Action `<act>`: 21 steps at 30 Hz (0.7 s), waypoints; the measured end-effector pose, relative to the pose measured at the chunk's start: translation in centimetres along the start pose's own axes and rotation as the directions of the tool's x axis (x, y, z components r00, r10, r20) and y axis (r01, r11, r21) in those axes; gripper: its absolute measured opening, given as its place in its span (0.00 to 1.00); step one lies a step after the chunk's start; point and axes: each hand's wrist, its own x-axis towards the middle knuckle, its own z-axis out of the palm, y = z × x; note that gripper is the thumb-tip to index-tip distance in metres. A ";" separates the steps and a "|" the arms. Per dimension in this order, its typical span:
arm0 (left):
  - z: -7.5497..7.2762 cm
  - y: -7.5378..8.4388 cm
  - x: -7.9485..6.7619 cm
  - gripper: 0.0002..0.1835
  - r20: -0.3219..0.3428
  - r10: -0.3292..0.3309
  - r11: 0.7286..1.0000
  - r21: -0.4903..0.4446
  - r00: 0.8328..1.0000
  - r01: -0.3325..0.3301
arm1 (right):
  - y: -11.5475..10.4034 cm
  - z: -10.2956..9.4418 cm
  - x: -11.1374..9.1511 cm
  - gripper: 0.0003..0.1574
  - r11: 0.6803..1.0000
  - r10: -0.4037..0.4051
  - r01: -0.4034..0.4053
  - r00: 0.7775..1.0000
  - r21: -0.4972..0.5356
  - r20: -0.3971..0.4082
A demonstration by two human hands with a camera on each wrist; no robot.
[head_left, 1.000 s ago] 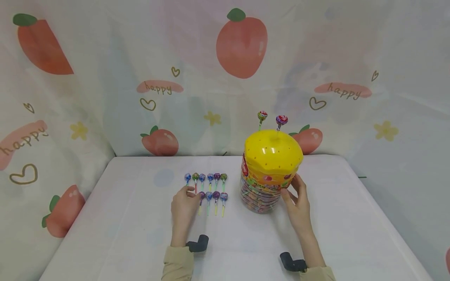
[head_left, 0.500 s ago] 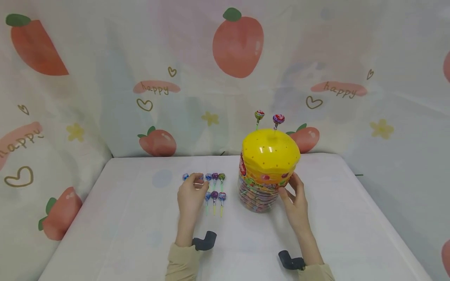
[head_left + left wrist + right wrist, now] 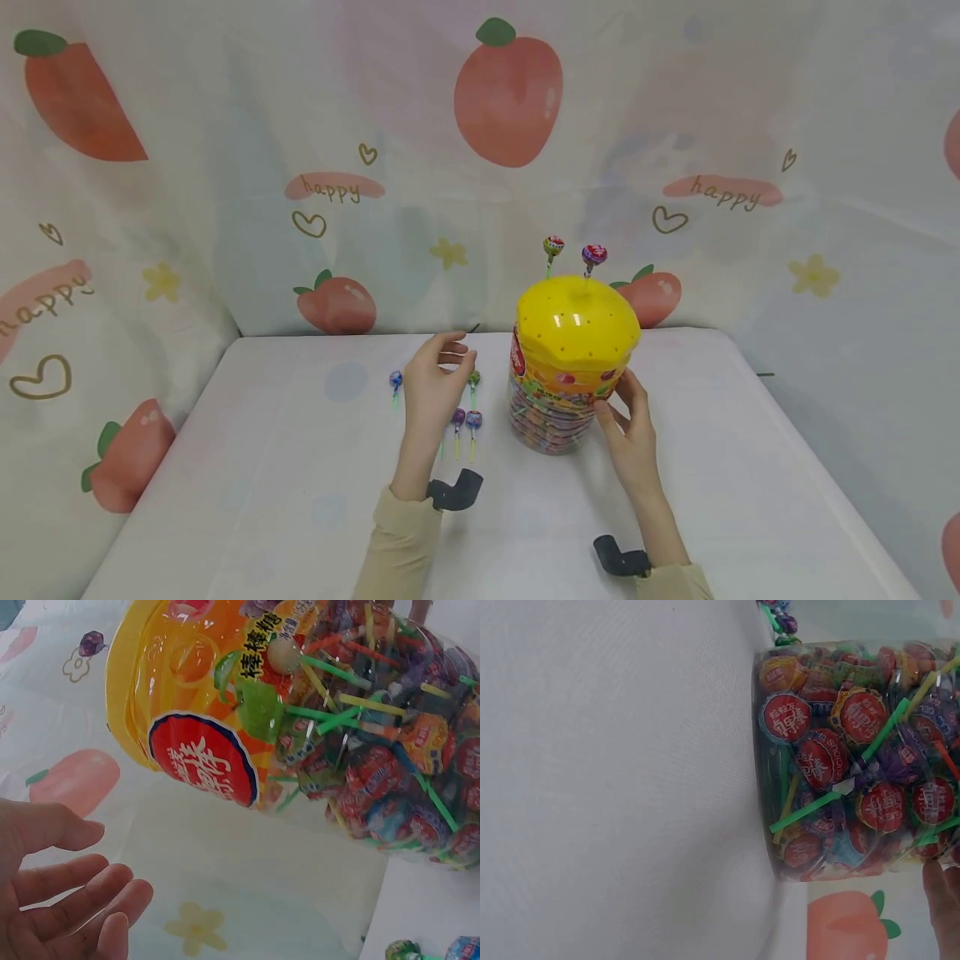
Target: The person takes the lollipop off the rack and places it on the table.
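Observation:
A clear jar of lollipops [image 3: 551, 421] with a domed yellow lid [image 3: 577, 321] stands on the table. Two lollipops stick up from the lid, a green one [image 3: 553, 246] and a purple one [image 3: 594, 254]. My right hand [image 3: 633, 442] rests against the jar's right side, thumb toward the front, and a fingertip meets the clear wall in the right wrist view. Raised over the loose lollipops, my left hand [image 3: 435, 379] is left of the jar. Its fingers are loosely bent with nothing visible between them in the left wrist view. It hides part of the lollipop rows.
Several loose lollipops lie in two rows left of the jar, among them a blue one [image 3: 396, 380] and a purple one [image 3: 458, 417]. A white cloth [image 3: 285, 467] covers the table. Behind it hangs a printed backdrop [image 3: 420, 208].
My left hand has moved away from me and to the right, from the left end of the rows across the lollipops toward the jar. My right hand stays at the jar.

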 end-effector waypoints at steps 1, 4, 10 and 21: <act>0.1 0.3 0.2 0.15 0.005 0.006 1.000 -0.006 1.000 -0.006 | 0.0 0.0 0.0 0.43 1.000 0.000 0.000 1.000 -0.004 -0.001; 0.6 1.3 0.6 0.15 0.018 0.035 0.999 -0.012 0.999 -0.035 | 0.0 0.0 0.0 0.44 1.000 -0.001 0.001 1.000 -0.009 -0.003; 1.4 3.6 1.6 0.15 0.031 0.099 0.994 -0.046 0.995 -0.097 | 0.0 0.0 0.0 0.44 1.000 -0.001 0.001 1.000 -0.016 -0.004; 3.2 7.7 3.3 0.16 0.102 0.192 0.978 -0.105 0.976 -0.181 | 0.2 0.0 0.0 0.44 1.000 -0.015 0.015 1.000 -0.005 -0.002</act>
